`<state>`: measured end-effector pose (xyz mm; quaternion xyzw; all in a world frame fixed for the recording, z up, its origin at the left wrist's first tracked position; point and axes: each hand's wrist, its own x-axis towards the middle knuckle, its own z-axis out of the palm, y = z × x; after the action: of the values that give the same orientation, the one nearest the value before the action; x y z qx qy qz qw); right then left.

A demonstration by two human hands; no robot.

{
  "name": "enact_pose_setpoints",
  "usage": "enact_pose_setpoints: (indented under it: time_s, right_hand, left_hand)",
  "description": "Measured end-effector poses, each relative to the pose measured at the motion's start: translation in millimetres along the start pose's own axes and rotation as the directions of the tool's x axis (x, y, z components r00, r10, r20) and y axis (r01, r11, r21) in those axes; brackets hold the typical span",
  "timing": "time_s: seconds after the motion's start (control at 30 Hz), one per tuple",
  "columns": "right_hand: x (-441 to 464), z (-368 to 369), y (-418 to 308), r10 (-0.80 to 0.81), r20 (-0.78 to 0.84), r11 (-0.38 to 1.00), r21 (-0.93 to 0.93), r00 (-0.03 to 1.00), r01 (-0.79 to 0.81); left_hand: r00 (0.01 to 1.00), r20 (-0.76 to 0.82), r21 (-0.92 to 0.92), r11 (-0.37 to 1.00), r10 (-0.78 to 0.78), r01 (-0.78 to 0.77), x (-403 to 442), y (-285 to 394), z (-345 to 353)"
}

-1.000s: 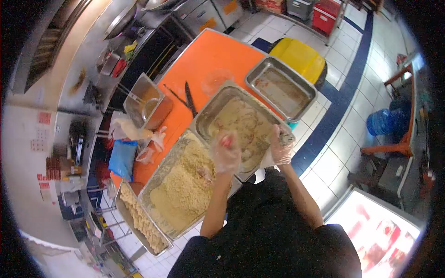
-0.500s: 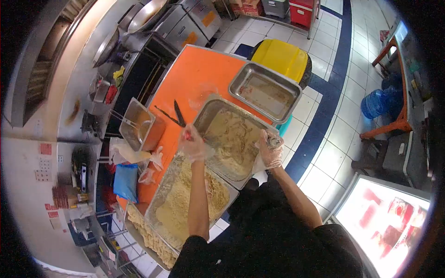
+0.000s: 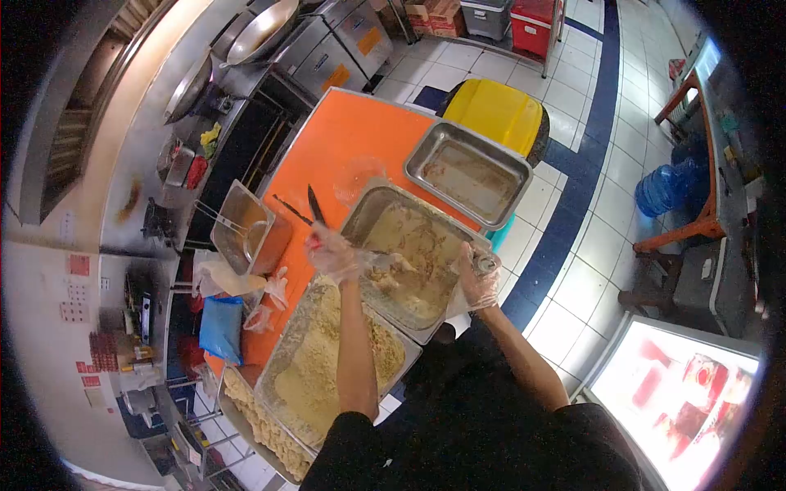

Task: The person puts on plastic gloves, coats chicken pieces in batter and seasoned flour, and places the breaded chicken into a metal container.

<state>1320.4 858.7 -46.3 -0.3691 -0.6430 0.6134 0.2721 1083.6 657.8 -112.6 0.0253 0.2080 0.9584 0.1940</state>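
My left hand (image 3: 334, 255), in a clear plastic glove, is closed at the left edge of the batter tray (image 3: 354, 214). Something red-ended (image 3: 313, 240) shows at its fingers; its kind is unclear. A pale, blurred shape reaches right from this hand over the wet, light-brown batter (image 3: 422, 245). My right hand (image 3: 477, 285), gloved too, is closed around a silvery round-ended object (image 3: 486, 263) at the tray's right side. Below my left forearm lies a tray of pale flour (image 3: 307, 364). A knife (image 3: 315, 204) and a thin dark tool (image 3: 291, 209) lie beyond my left hand.
An orange tabletop (image 3: 352, 131) carries a shallow metal tray (image 3: 471, 176) with brownish residue, a deep container (image 3: 258, 229) with a handled utensil, and a blue bag (image 3: 221, 327). A tray of coated pieces (image 3: 254, 417) stands lower left. A yellow-lidded bin (image 3: 495, 114) stands behind.
My left hand has moved slightly left and down, and the pale shape beside it is more visible. The batter surface looks wetter and more streaked. The view has tilted a little.
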Motion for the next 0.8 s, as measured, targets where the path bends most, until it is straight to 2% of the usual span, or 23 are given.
enact_pose_setpoints:
  time_s: [0.03, 0.07, 0.1, 0.13, 0.17, 0.2, 0.23, 0.27, 0.3, 0.37, 0.4, 0.43, 0.47, 0.5, 0.53, 0.57, 0.6, 0.63, 0.67, 0.73, 0.8]
  right_hand:
    - [0, 0, 0, 0.002, -0.013, 1.0, 0.011, 1.0, -0.002]
    - [-1, 1, 1, 0.004, -0.02, 1.0, 0.021, 1.0, -0.003]
    - [-2, 2, 2, 0.005, -0.009, 1.0, 0.019, 1.0, -0.005]
    - [-1, 4, 2, -0.013, -0.002, 0.996, 0.084, 1.0, 0.014]
    - [-1, 5, 2, -0.033, 0.004, 0.988, 0.151, 0.999, 0.032]
    - [1, 6, 3, -0.041, 0.018, 0.987, 0.155, 0.999, 0.038]
    - [3, 5, 9, -0.004, 0.029, 0.995, 0.097, 1.0, 0.001]
    - [4, 5, 17, 0.039, 0.04, 0.999, 0.036, 0.998, -0.04]
    - [5, 5, 27, 0.039, 0.058, 0.999, 0.036, 0.998, -0.041]
    - [9, 12, 52, -0.007, -0.015, 0.988, 0.152, 1.0, 0.009]
    - [8, 11, 47, 0.005, 0.0, 0.996, 0.089, 1.0, -0.005]
    - [8, 9, 40, 0.017, 0.014, 1.0, 0.026, 1.0, -0.018]
    - [8, 16, 51, -0.218, -0.113, 0.976, -0.047, 0.969, 0.214]
    - [9, 13, 60, -0.176, -0.063, 0.984, -0.026, 0.982, 0.175]
    - [9, 12, 64, -0.173, -0.029, 0.985, -0.013, 0.984, 0.173]
    - [8, 12, 63, -0.171, 0.002, 0.985, 0.017, 0.985, 0.171]
    - [7, 13, 63, -0.175, 0.029, 0.984, 0.05, 0.984, 0.173]
    - [3, 10, 38, -0.084, 0.06, 0.981, 0.178, 0.995, 0.072]
    - [2, 11, 32, -0.079, 0.067, 0.981, 0.181, 0.995, 0.066]
    - [2, 8, 28, -0.036, 0.08, 0.981, 0.193, 0.996, 0.02]
    - [1, 7, 30, 0.007, 0.072, 0.98, 0.199, 0.997, -0.021]
  left_hand:
    - [0.989, 0.065, -0.58, 0.801, -0.131, 0.145, -8, -2, -16]
    - [0.98, 0.123, -0.796, 0.574, -0.158, 0.192, -14, -5, -19]
    - [0.966, 0.18, -0.93, 0.289, -0.185, 0.228, -21, -8, -23]
    - [0.999, 0.008, -0.665, 0.746, -0.035, 0.031, -31, -17, -10]
    - [0.98, -0.075, -0.194, 0.962, 0.183, -0.195, -41, -29, 10]
    - [0.916, -0.038, 0.335, 0.869, 0.398, -0.364, -43, -41, 34]
    - [0.832, 0.102, 0.756, 0.501, 0.546, -0.422, -44, -50, 57]
    - [0.753, 0.296, 0.938, -0.028, 0.587, -0.346, -45, -51, 69]
    - [0.746, 0.291, 0.94, -0.036, 0.598, -0.338, -46, -38, 75]
    - [0.703, 0.169, 0.965, -0.262, 0.69, 0.026, -51, 10, 82]
    - [0.774, 0.078, 0.996, -0.02, 0.628, -0.085, -54, 35, 91]
    - [0.793, 0.049, 0.987, 0.092, 0.607, -0.132, -65, 59, 101]
    - [0.811, 0.02, 0.963, 0.206, 0.585, -0.173, -76, 84, 111]
    - [0.689, 0.178, 0.979, -0.055, 0.703, -0.197, -91, 108, 118]
    - [0.556, 0.352, 0.935, -0.314, 0.753, -0.166, -108, 130, 124]
    - [0.432, 0.526, 0.833, -0.546, 0.733, -0.089, -122, 149, 132]
    - [0.328, 0.687, 0.682, -0.731, 0.648, 0.017, -133, 163, 141]
    - [0.317, 0.649, 0.73, -0.683, 0.691, -0.005, -145, 162, 159]
    - [0.305, 0.609, 0.774, -0.632, 0.732, -0.029, -156, 161, 177]
    - [0.416, 0.52, 0.848, -0.509, 0.746, -0.148, -199, 160, 164]
    - [0.539, 0.449, 0.872, -0.481, 0.712, -0.09, -236, 154, 108]
